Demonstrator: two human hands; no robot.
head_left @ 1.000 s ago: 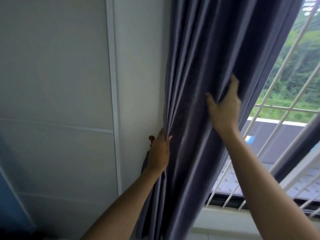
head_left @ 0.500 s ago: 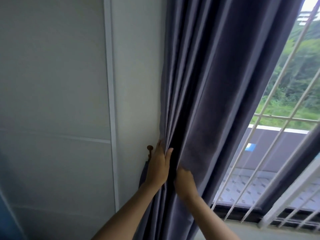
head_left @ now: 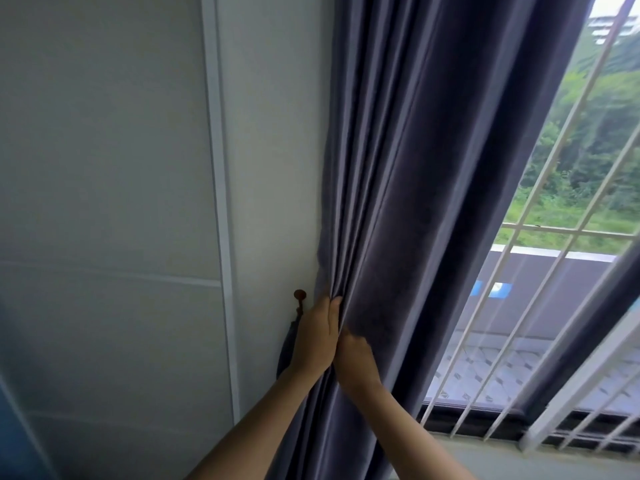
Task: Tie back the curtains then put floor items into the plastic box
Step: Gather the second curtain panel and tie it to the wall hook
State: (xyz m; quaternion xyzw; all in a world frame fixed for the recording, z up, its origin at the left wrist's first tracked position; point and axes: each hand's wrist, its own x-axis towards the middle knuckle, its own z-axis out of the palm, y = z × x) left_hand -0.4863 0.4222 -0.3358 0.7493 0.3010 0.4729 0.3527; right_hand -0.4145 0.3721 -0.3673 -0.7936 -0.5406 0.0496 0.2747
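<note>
Two bare hands at one gathered curtain; item: long grey-violet pleated fabric curtain (head_left: 398, 188), hanging beside the pale panelled wall (head_left: 104, 168), drawn to the window's left edge, white metal window bars (head_left: 540, 237) exposed to its right; left hand (head_left: 313, 336), fingers lying along the bunched pleats at the wall-side edge, pressing them together; right hand (head_left: 355, 358), touching the left, its fingers tucked into the folds, whether they pinch cloth cannot be told; fitting: small brown round-headed wall hook (head_left: 300, 295), just beside the left fingertips, with a dark fabric tie-back loop (head_left: 289, 348) hanging below it, partly hidden by the left wrist; handling, judged: cloth soft, thick, fairly heavy, pleats liable to spring apart and slide if released; best held around the whole bundle at hook height, one hand keeping it compressed while the other fetches the loop; plastic box and floor items not in view.
</note>
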